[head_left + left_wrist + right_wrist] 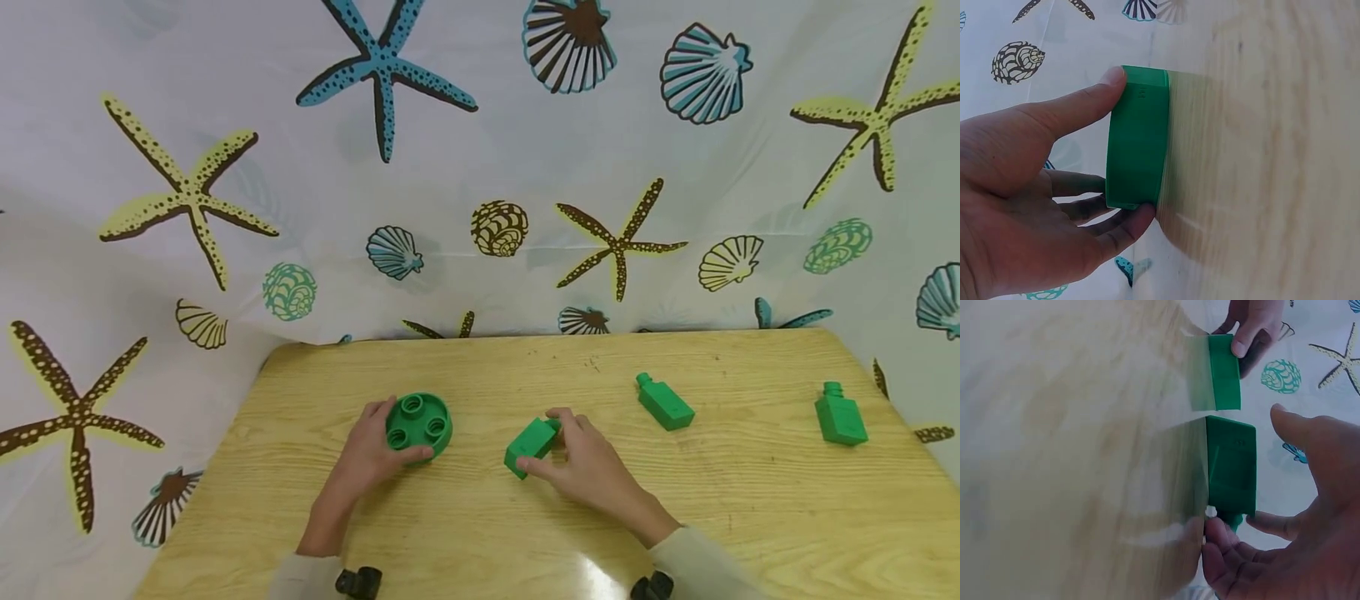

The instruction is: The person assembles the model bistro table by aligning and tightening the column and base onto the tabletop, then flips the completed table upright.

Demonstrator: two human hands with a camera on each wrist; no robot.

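A green round base point(425, 410) with a raised rim and three threaded sockets sits on the wooden table. My left hand point(372, 442) grips it by its left side; the left wrist view shows the thumb and fingertips against the side wall of the base point(1138, 137). To the right lies a green bottle-shaped block point(531, 443), its neck end partly hidden by fingers. My right hand point(592, 467) is spread around this block. In the right wrist view, the fingers reach the neck end of the block point(1232, 465), while the thumb stands apart from it.
Two more green bottle-shaped blocks with threaded necks lie farther right: one block point(666, 403) tilted on its side, another block point(841, 414) near the table's right edge. Behind the wooden table point(480, 533) hangs a white cloth point(450, 183) printed with shells and starfish.
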